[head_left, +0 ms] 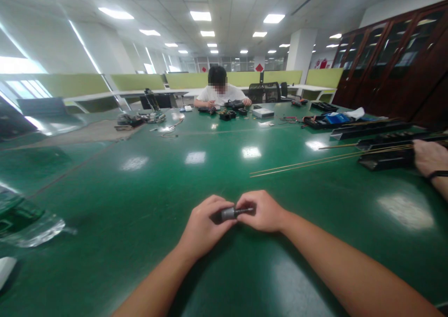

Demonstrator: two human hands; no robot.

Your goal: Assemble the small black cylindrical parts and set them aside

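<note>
Between the fingers of my left hand (pixel 206 221) is a small grey cylinder (pixel 228 213), held by its sides over the green table (pixel 168 177). A thin dark shaft (pixel 244 210) sticks out from its right end. My right hand (pixel 261 211) pinches this shaft with thumb and fingers, and its tip shows just inside the curl of the hand. The two hands almost meet, fingertips close together. My left palm covers the far end of the cylinder. What exact kind of part it is, I cannot tell.
Long thin brass-coloured rods (pixel 301 164) and black metal channels (pixel 385 158) lie at right, beside another person's hand (pixel 432 158). A clear plastic bottle (pixel 31 223) lies at left. Across the table a person (pixel 222 93) handles dark parts near a white box (pixel 263 113).
</note>
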